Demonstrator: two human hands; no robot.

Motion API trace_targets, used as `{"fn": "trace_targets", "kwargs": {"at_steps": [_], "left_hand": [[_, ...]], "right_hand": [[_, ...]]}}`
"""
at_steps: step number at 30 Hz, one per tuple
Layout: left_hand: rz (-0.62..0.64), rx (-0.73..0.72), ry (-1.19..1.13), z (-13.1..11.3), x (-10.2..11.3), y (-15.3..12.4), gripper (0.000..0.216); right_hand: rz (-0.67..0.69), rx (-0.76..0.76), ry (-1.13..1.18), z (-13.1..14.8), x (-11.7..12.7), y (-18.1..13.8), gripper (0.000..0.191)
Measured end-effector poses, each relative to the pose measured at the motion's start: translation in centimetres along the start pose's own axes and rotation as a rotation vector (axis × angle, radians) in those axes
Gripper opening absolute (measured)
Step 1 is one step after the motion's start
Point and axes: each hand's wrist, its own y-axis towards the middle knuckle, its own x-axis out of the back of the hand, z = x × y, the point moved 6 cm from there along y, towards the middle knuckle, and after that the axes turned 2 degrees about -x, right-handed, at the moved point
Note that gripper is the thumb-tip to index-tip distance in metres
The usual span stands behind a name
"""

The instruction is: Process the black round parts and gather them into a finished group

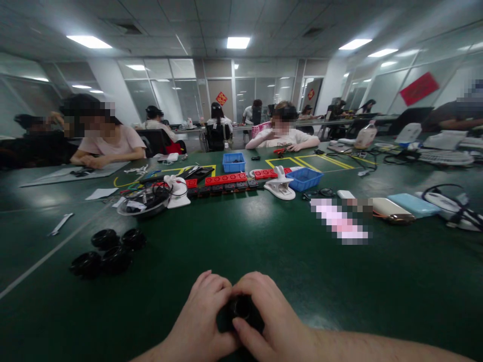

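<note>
Gripping a small black round part [241, 307] between left hand [204, 317] and right hand [271, 322], low over the green tabletop [264, 241]. Fingers of both curled shut around it. Judged light, rigid, probably plastic; best held by the rim. Similar black rings [107, 251] well apart to the left.

Green table [264, 241]; black part [241, 307]
</note>
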Motion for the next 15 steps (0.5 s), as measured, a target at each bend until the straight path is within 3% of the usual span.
{"fn": "trace_targets", "kwargs": {"at_steps": [6,10,12,15], "left_hand": [[0.068,-0.152,-0.265,0.4,0.0,-0.1,0.020],[0.103,-0.315,-0.265,-0.3,-0.5,-0.5,0.015],[0.076,-0.323,-0.217,-0.3,-0.5,-0.6,0.014],[0.041,-0.223,-0.119,0.1,-0.3,-0.3,0.010]], "right_hand": [[-0.043,0.224,0.090,1.2,0.7,-0.5,0.040],[-0.052,0.352,0.135,2.2,1.0,-0.6,0.029],[-0.023,0.340,0.128,2.3,0.9,-0.4,0.025],[0.046,0.239,0.104,1.8,0.3,0.1,0.023]]}}
